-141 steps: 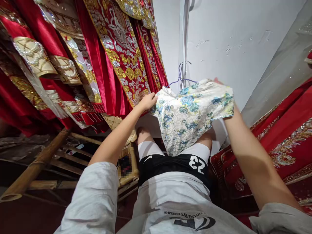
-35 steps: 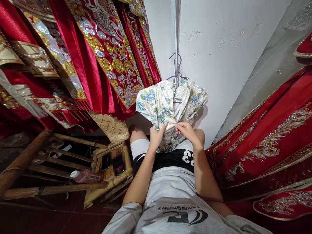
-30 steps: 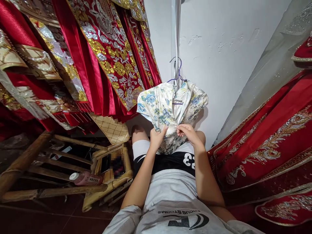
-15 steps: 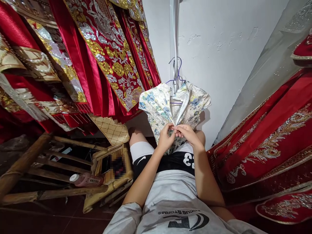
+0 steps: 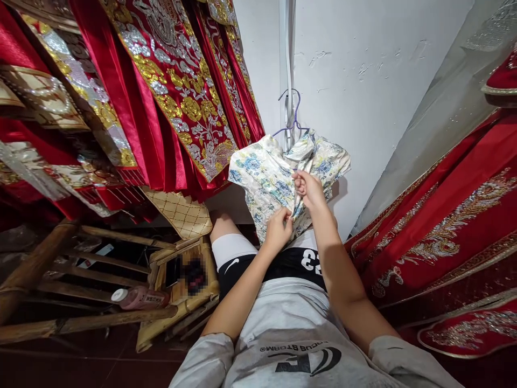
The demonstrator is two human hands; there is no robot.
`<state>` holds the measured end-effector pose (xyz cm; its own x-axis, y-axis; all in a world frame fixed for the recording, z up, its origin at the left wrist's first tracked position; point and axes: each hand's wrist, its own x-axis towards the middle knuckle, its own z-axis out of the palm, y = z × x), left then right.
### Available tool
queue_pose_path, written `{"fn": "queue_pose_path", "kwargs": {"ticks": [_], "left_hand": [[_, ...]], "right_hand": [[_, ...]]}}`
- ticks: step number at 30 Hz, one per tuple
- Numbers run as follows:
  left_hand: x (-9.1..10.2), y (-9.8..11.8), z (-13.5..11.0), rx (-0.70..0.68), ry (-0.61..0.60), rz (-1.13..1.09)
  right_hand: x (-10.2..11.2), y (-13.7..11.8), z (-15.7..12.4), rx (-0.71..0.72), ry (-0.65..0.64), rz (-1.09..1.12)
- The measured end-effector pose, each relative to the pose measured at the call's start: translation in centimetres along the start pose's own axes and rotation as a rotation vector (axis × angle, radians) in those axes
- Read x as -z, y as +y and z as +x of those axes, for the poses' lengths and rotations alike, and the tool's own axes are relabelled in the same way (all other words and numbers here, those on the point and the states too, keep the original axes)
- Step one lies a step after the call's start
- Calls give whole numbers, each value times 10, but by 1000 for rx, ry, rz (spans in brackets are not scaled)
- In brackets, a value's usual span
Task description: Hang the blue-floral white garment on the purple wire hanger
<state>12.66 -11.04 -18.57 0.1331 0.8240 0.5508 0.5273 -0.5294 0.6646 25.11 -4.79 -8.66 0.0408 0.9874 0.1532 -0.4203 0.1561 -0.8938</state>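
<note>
A short-sleeved floral garment [image 5: 264, 170], white with blue and yellow flowers, hangs on a purple hanger [image 5: 296, 119] in front of me. Its lower part reaches my lap, and the hem is partly hidden. My left hand [image 5: 279, 230] is closed, pinching the cloth low on the front opening. Higher up, at the narrowed neckline, my right hand [image 5: 308, 189] has its fingers curled together against the opening's edge. Whatever small part sits between those fingertips is hidden.
Red embroidered robes [image 5: 189, 102] hang on the left, and more red beaded garments [image 5: 452, 231] on the right. A bamboo chair [image 5: 177, 318] stands at lower left with a pink bottle [image 5: 141, 298]. The white wall [image 5: 359, 81] is close behind the hanger.
My right hand has moved up along the front opening, away from my left hand. The V-shaped gap has narrowed below it. My left hand has dropped slightly, still pinching the cloth.
</note>
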Motion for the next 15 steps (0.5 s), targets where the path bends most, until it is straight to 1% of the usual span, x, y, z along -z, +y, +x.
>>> {"fn": "queue_pose_path", "kwargs": {"ticks": [3,7,11,13,15], "left_hand": [[-3,6,-3,5,-46,32],[2,8,-1,0,-73,104],[1,4,-9,-12,-93,168],[-3,1,-15,-13,-86,167],[-6,1,-16,0,-84,130]], "right_hand": [[-8,-18,22,75,62,-25],[-15,-39,40,78,36,-49],[-19,-54,47,96,30,-24],[-19,-59,47,111,29,-21],[-17,-62,44,137,20,-38]]}}
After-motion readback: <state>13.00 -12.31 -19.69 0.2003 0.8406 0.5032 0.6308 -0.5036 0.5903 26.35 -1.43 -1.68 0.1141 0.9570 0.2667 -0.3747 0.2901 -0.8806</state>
